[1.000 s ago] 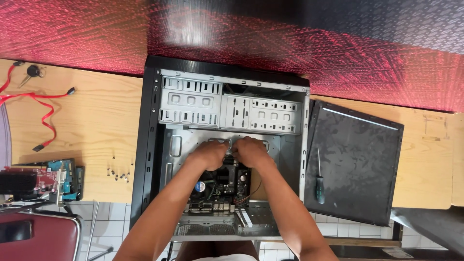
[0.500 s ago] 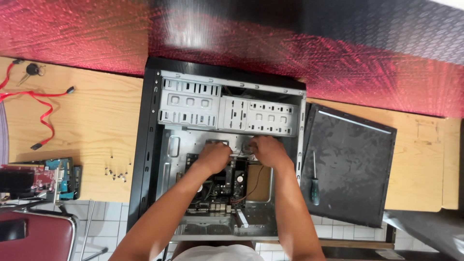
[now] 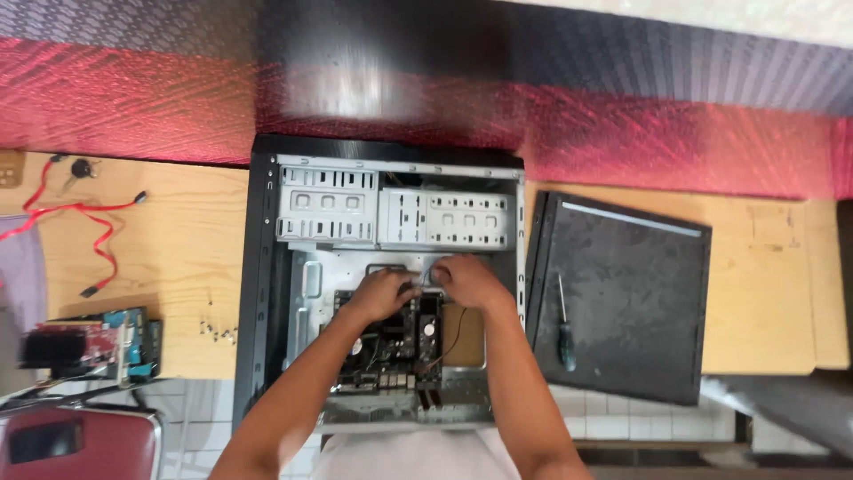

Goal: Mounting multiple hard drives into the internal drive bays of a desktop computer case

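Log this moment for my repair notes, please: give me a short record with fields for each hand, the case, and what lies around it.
left hand: on the dark motherboard, top edge
right hand: beside the left, at the board's upper right
case: open black metal computer tower, lying flat on the wooden table
right of case: black side panel with a dark-handled screwdriver on it
left of case: red cables, small screws
grip: unclear
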